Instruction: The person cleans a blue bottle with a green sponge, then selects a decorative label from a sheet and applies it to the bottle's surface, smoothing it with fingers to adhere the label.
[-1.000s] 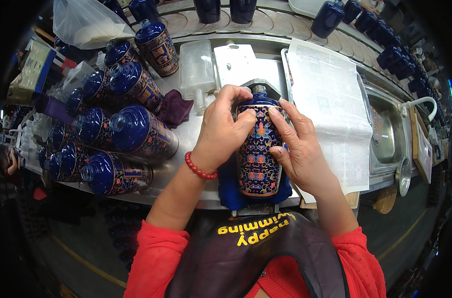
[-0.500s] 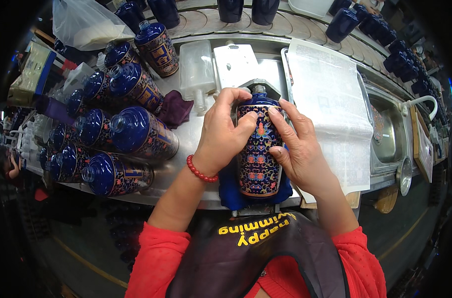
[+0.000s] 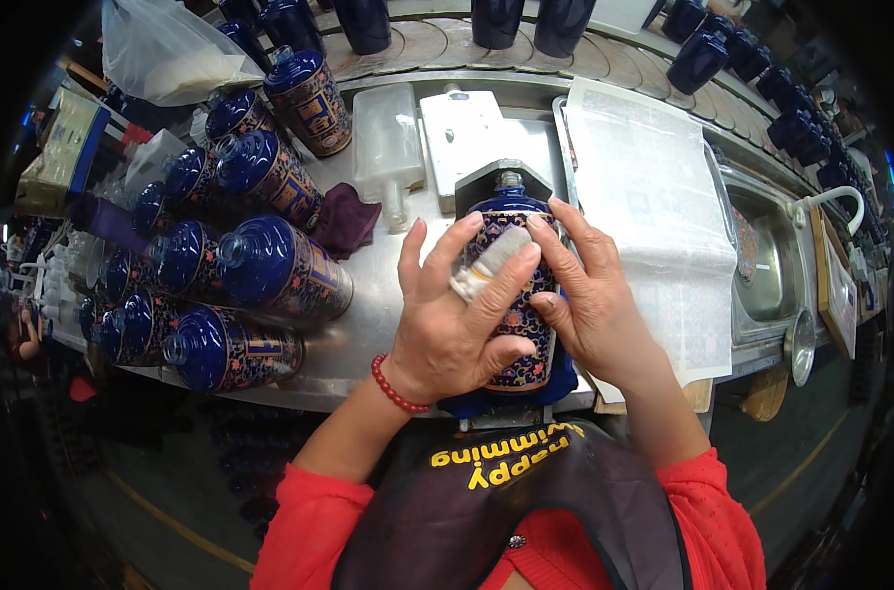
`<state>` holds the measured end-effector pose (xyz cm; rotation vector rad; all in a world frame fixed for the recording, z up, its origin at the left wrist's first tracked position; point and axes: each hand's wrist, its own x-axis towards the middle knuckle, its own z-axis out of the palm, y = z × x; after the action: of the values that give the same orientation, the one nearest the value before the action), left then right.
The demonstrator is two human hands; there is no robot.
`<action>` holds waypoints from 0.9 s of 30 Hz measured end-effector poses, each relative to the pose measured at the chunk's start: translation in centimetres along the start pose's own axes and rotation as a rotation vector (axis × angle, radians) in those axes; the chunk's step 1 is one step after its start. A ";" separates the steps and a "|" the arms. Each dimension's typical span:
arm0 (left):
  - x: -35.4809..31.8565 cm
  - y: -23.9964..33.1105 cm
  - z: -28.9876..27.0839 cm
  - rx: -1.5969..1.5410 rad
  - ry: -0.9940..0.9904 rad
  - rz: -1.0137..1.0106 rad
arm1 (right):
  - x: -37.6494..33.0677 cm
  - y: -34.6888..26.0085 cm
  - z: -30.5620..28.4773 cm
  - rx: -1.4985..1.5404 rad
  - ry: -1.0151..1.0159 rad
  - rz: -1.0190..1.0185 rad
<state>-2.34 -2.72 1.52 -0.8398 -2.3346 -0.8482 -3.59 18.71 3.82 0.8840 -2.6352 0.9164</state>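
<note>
A dark blue bottle [image 3: 525,366] with a floral-patterned wrap lies in front of me, its glass neck pointing away, on a blue cloth pad. Across its upper front rests my left hand [image 3: 457,305], fingers spread. One of its fingers has a pale cloth wrap [image 3: 491,264] bound with a yellowish band. A red bead bracelet [image 3: 396,386] circles that wrist. My right hand [image 3: 592,285] grips the bottle's right side, with fingertips near the shoulder and the thumb on the patterned front.
Several similar blue bottles [image 3: 270,261] stand at the left beside a purple cloth [image 3: 346,218]. A clear empty-looking bottle [image 3: 388,138] lies behind. White sheets [image 3: 653,226] cover a tray at right, next to a sink [image 3: 771,256]. Blue containers [image 3: 496,22] ride the far conveyor [image 3: 417,44].
My left hand has shifted from the bottle's shoulder down onto its front, its fingers opening out and the wrapped finger now showing. The right hand stays put. Containers on the conveyor moved right.
</note>
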 end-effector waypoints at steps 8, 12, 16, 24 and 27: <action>-0.2 1.1 -0.2 0.150 -0.055 -0.075 | 0.0 0.1 0.3 -0.055 0.038 -0.020; 1.0 1.2 -0.4 0.104 -0.015 -0.066 | -0.1 0.3 0.4 -0.062 0.068 -0.045; 0.8 0.9 0.0 0.107 -0.047 -0.135 | -0.6 0.5 0.6 -0.011 0.023 -0.009; -1.7 3.6 -1.3 -0.064 0.135 -0.245 | -2.3 0.8 -1.4 0.116 0.234 -0.248; -1.8 5.6 -3.3 -0.274 0.184 -0.241 | -3.8 0.4 -4.3 0.250 0.303 -0.290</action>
<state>3.61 -2.29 4.69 -0.5619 -2.2150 -1.3130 -0.75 23.42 5.61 1.0540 -2.1038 1.2077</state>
